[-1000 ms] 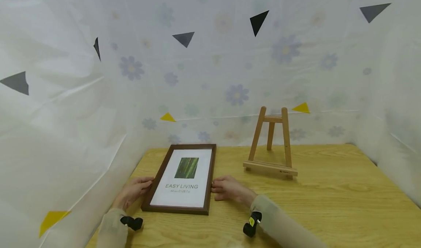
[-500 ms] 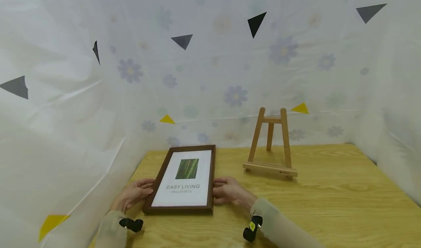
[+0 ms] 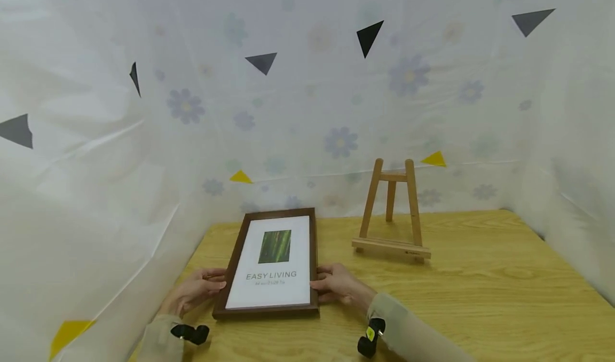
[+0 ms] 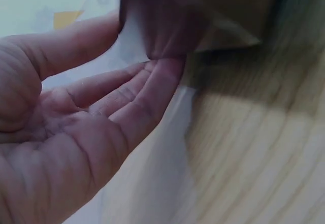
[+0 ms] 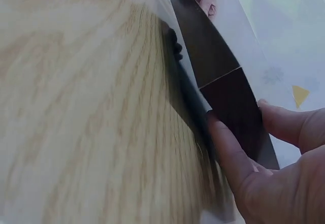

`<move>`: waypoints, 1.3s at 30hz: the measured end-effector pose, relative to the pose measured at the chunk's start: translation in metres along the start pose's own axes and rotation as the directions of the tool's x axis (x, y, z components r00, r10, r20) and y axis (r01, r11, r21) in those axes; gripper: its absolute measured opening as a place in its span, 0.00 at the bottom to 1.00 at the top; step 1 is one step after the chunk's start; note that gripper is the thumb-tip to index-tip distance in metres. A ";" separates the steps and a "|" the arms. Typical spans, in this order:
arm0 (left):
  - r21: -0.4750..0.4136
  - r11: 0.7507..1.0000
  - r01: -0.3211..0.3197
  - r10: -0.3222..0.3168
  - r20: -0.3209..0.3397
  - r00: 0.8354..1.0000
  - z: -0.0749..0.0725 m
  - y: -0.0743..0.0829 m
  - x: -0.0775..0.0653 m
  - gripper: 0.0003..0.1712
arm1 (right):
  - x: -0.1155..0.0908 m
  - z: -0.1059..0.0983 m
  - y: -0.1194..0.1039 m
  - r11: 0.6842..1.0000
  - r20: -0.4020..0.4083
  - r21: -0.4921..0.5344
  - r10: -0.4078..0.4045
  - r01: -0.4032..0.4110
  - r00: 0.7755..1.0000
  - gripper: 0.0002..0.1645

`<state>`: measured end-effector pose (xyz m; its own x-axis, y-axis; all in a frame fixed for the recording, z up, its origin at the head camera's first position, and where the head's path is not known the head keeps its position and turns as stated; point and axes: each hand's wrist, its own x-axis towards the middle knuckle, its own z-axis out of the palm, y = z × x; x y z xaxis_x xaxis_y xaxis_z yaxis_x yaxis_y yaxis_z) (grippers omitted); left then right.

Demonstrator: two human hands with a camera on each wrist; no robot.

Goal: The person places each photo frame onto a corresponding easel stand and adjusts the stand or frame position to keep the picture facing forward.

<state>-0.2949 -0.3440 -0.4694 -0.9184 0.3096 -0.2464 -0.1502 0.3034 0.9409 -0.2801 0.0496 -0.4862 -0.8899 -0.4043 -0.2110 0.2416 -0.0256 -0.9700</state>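
Note:
A brown picture frame with a white "EASY LIVING" sheet and a small green picture lies face up between my hands in the head view, left of the easel. My left hand grips its left side; in the left wrist view the fingers reach under the frame's edge while the thumb lies against its side. On the opposite side my right hand pinches the edge, thumb above and fingers below. A dark shadow shows beneath the frame's near edge in the right wrist view, with table visible under it.
A small wooden easel stands on the wood-grain table, right of the frame and towards the back. White flowered sheeting with black, grey and yellow triangles closes off the back and both sides.
My hands have closed onto the frame's sides, the right thumb now over its edge. The frame has tilted and risen a little, shifting slightly nearer and to the right.

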 end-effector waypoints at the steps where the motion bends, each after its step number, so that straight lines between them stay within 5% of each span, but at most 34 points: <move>1: 0.007 1.000 0.001 -0.001 0.005 1.000 0.001 0.000 0.000 0.40 | -0.001 -0.001 0.000 1.000 -0.002 0.002 -0.006 0.006 1.000 0.41; 14: -0.118 0.993 -0.015 0.027 0.095 0.995 0.008 0.007 0.002 0.48 | -0.004 -0.024 -0.012 0.998 0.000 -0.027 -0.054 0.054 0.999 0.40; 22: -0.206 0.977 -0.062 0.114 0.250 0.961 0.010 0.008 0.002 0.57 | -0.004 -0.033 -0.014 0.991 -0.010 -0.046 -0.124 0.123 0.992 0.42; 39: -0.210 0.970 -0.119 0.163 0.208 0.964 0.029 0.011 0.020 0.55 | -0.009 -0.051 -0.024 0.982 -0.036 -0.145 -0.130 0.123 0.991 0.43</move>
<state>-0.3044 -0.3083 -0.4711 -0.8342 0.5353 -0.1323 -0.1135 0.0681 0.9912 -0.2977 0.1004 -0.4669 -0.9272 -0.3642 -0.0878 0.0715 0.0581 -0.9957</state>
